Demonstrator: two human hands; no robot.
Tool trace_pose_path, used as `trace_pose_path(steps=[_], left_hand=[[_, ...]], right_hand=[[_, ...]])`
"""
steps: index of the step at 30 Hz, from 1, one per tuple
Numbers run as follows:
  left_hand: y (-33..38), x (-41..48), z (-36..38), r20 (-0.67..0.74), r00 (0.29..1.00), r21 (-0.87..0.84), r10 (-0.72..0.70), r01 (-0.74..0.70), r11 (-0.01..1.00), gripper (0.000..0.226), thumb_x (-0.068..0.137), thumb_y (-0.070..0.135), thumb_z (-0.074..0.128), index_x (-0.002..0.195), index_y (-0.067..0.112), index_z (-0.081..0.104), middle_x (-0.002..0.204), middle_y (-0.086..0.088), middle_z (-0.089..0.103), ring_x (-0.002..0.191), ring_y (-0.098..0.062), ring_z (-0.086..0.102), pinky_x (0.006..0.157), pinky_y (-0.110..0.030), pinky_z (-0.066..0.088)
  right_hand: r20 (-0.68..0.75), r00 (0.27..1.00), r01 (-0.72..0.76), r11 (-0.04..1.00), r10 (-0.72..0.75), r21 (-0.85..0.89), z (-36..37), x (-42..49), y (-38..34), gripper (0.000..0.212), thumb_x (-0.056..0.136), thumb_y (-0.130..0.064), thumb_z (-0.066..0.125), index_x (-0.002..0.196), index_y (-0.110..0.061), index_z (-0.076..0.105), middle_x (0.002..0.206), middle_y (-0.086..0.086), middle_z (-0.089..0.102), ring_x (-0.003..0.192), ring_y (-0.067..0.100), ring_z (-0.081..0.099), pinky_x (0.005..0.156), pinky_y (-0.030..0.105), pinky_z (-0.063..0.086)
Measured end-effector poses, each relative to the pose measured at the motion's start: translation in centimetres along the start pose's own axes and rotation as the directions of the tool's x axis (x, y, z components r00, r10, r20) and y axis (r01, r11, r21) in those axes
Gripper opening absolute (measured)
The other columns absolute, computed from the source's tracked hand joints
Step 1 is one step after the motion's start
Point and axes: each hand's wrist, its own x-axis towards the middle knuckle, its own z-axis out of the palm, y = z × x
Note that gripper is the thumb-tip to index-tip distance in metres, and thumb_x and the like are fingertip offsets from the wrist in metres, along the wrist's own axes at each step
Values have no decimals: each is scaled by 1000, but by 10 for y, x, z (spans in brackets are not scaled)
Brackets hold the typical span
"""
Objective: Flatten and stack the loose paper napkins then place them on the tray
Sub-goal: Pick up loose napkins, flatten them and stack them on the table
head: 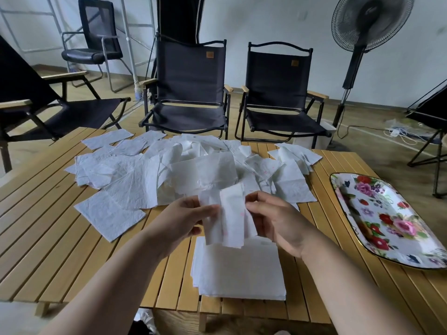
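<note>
Closest to the camera: the stack [238, 269] of already flattened napkins sits at the near edge of the slatted wooden table [60, 238], edges only roughly squared up.

Right above it, both hands are busy w/ one napkin [229, 218]. The left hand [183, 218] pinches its left side and the right hand [275, 221] pinches the right side, fingers curled onto the paper. It's held up in the air, creased lengthwise, not opened out yet.

Handling, imo: this stuff is super light, thin and floppy w/ zero stiffness. It'll prob tear if you yank it, and any draft could shift it. I'd grab at opposite edges or corners, pull apart gently, then lay it on the stack and press flat w/ a palm. When moving the whole stack, better to pinch top and bottom together from both sides so the sheets don't slide.

The floral tray [377, 213] is off to the right on the table, well apart from the stack, no napkins on it yet.

Further back is the loose pile [193, 170], lots left, spread across the far half of the table, so the job looks prob less than halfway.

Behind that: two black folding chairs [191, 88] and a standing fan [370, 22]. Can't tell if it's running.
</note>
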Motion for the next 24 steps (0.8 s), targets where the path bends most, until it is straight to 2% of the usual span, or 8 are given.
trace_pose_path(steps=[3,6,9,13,17,19,21,24], left_hand=[[-1,0,2,6,1000,12,-14,14,1000,24,90,27,70,108,11,74,111,-13,73,100,-36,63,103,-51,44],[-2,0,5,11,1000,25,-27,27,999,17,91,24,70,103,12,75,102,-10,75,89,-23,59,86,-39,40],[-2,-1,7,19,999,80,-34,32,996,14,91,25,69,100,16,77,99,-7,76,84,-17,60,80,-35,40],[-3,-1,11,11,1000,222,2,-4,975,12,94,22,66,101,18,75,79,6,72,70,-7,55,70,-28,43],[-6,1,19,27,1000,310,11,-19,951,12,95,20,63,100,18,73,82,2,74,66,-5,57,63,-25,43],[-6,1,22,12,1000,323,15,-18,946,11,94,21,64,99,18,73,79,3,73,65,-6,57,61,-24,42],[-7,3,23,-12,1000,329,17,-12,944,11,94,19,63,97,18,73,75,4,72,60,-4,57,60,-24,42],[-6,2,23,-41,999,335,7,7,942,16,96,16,57,97,19,73,75,2,72,59,-3,60,62,-24,43]], right_hand=[[-9,999,-33,999,33,34,1,-1,0,41,86,-36,75,119,-12,68,120,12,72,114,29,68,101,45,50],[-70,997,-13,996,7,-90,3,-1,0,25,90,-22,71,114,-15,72,113,4,76,113,21,69,107,42,49],[-112,994,-5,988,-12,-154,2,0,2,18,98,-16,63,109,-14,76,110,6,77,110,25,71,105,46,50],[-119,993,1,997,-10,-79,5,-3,-1,21,101,-15,58,104,-14,79,107,8,77,103,27,72,94,43,55],[-41,999,22,984,-30,-178,10,-4,-2,29,98,-1,57,108,-20,76,107,9,77,107,35,70,96,50,54],[-40,998,33,976,-42,-216,13,-3,-4,32,94,4,59,112,-19,73,106,7,77,106,32,71,88,42,58],[-81,996,26,968,-48,-248,14,-3,-5,29,91,1,66,114,-16,72,102,6,78,92,28,72,74,31,57],[-173,981,31,948,-90,-318,14,-3,-5,14,89,-10,73,101,-18,76,85,-1,76,73,14,62,59,23,49]])
